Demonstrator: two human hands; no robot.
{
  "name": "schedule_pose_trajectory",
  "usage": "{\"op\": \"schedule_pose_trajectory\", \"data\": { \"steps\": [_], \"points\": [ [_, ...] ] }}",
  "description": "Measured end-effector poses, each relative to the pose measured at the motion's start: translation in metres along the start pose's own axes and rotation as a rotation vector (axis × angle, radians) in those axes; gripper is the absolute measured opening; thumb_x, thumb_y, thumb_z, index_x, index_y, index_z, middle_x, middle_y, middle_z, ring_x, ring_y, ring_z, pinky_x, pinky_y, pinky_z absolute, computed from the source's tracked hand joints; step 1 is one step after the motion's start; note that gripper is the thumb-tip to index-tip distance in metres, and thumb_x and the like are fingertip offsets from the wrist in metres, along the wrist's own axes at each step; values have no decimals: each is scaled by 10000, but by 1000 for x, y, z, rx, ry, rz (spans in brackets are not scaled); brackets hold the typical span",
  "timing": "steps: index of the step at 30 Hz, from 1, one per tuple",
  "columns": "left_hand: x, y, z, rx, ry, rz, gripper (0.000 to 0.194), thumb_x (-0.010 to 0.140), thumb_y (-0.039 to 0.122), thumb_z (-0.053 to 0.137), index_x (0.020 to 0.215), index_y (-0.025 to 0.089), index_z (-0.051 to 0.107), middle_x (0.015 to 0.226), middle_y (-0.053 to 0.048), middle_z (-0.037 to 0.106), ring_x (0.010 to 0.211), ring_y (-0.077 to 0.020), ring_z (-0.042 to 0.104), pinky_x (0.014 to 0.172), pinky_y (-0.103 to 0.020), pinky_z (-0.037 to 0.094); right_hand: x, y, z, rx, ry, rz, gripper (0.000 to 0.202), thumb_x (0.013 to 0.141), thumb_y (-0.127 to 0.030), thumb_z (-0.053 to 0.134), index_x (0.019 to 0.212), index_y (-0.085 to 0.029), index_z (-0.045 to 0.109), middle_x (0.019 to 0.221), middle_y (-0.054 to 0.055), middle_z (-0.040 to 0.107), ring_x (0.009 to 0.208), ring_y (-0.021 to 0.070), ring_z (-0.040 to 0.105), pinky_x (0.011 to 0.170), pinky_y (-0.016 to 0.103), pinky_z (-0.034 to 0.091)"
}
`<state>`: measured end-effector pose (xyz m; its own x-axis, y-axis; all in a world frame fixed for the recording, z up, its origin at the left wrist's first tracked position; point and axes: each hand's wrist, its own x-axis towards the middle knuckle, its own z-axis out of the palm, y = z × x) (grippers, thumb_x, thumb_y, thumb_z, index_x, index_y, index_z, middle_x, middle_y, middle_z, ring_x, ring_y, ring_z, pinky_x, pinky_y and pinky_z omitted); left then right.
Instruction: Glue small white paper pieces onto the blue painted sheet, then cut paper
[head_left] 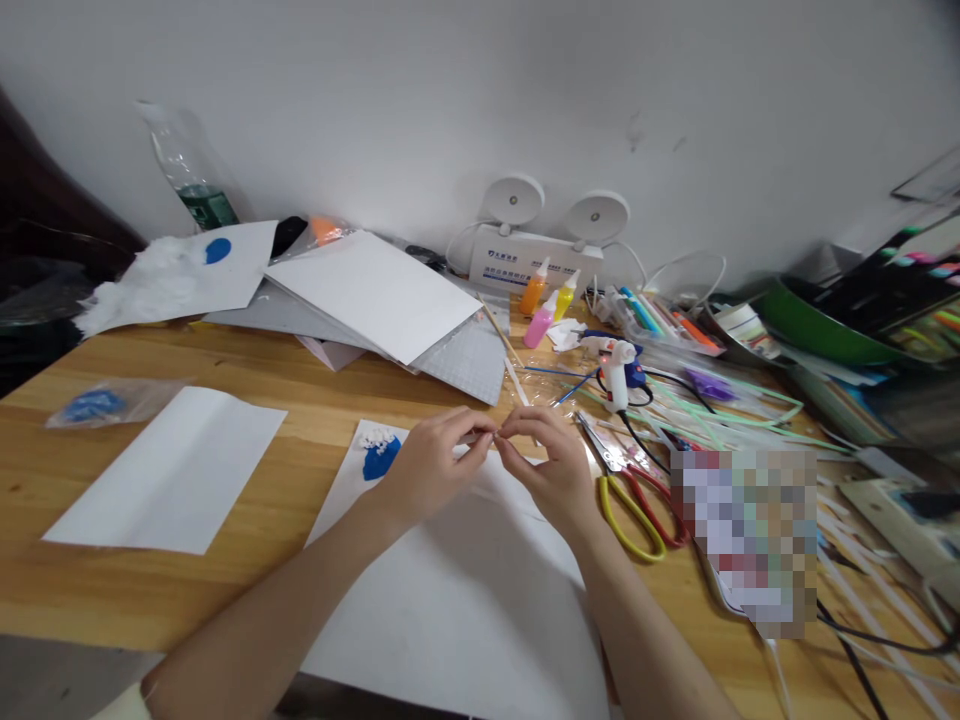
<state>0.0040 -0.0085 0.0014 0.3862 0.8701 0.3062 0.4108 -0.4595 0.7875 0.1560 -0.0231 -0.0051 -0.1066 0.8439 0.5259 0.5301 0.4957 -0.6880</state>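
In the head view, both hands are held over a white sheet [457,600] on the wooden table [45,460]. The thumb and forefinger of the left hand [435,460] are brought together at the tips, and those of the right hand [551,465] are closed against them from the opposite side. A small item [495,434] appears to be pinched where the fingertips meet; its nature cannot be told. The step in hand is judged to be fine fingertip handling above the sheet. For the next move, a steady pinch and clearance from the blue patch [382,458] are judged to be called for. This patch is located at the sheet's far left corner, just beside the left hand, with white crumbs [375,438] along its upper edge. The small item's direction and long axis cannot be determined, as it is largely covered by the fingers. The sheet's left edge is directed away from the person and slightly to the right; which side is longer cannot be settled, since the far edge is partly hidden. Scissors [637,495] are placed beside the right hand, blades directed away, with a glue gun [615,375] set beyond them.
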Motion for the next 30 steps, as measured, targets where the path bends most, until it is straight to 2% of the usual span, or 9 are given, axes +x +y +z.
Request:
{"op": "schedule_pose_trajectory", "data": {
  "steps": [22,26,30],
  "points": [
    [0,1,0,-39,23,-15,137,785,165,469,829,186,597,786,-12,630,741,-124,586,672,-228,482,-4,3,1,2,53,34,61,746,-191,607,785,-229,636,801,28,593,781,169,552,724,337,443],
    [0,0,0,-35,21,-25,132,780,148,482,821,179,603,789,-9,634,738,-114,585,664,-208,471,-3,3,2,-13,46,-10,126,752,-152,595,830,-235,647,812,35,589,784,165,547,716,335,447],
    [0,0,1,-39,43,-34,127,774,144,492,806,179,610,781,-2,643,727,-107,589,659,-201,468,-4,4,5,-52,103,-91,143,742,-114,594,814,-226,646,782,36,579,757,160,542,678,325,448]
  ]
}}
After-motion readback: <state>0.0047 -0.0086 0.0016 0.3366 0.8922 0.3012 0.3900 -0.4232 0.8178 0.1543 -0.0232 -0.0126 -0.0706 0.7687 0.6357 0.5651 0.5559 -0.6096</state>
